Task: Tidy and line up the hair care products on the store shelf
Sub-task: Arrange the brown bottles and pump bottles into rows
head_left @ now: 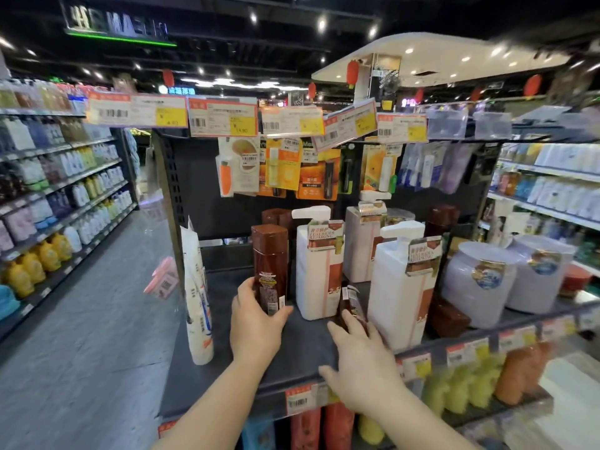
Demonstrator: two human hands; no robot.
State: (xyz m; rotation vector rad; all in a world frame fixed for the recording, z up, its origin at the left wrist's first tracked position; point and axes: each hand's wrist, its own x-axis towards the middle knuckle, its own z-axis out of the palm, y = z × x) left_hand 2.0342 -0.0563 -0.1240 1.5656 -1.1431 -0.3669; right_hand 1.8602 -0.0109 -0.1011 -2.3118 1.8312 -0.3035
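Shelf edge: the dark shelf (pixel 302 349) carries a strip of red-and-yellow price tags (pixel 418 363) along its front lip.
Right hand: my right hand (pixel 360 362) reaches over the shelf edge; its fingers curl round a small dark brown bottle (pixel 352 305) that leans tilted between the two front pump bottles.
Left hand: my left hand (pixel 256 319) grips the lower part of a tall brown shampoo bottle (pixel 269 264), thumb at the front right, fingers at the left; the bottle stands upright.
Front row: a white pump bottle (pixel 319 271) stands just right of the shampoo bottle; a second white pump bottle (pixel 402 287) stands near the shelf's front, right of my right hand.
Left side: a white refill pouch (pixel 198 297) stands at the shelf's left end.
Right side: two pale lilac tubs (pixel 477 284) sit side by side.
Rear: a third pump bottle (pixel 363 241) and more brown bottles (pixel 279 217) stand behind.
Above: carded items (pixel 279 167) hang under a row of price labels (pixel 224 116).
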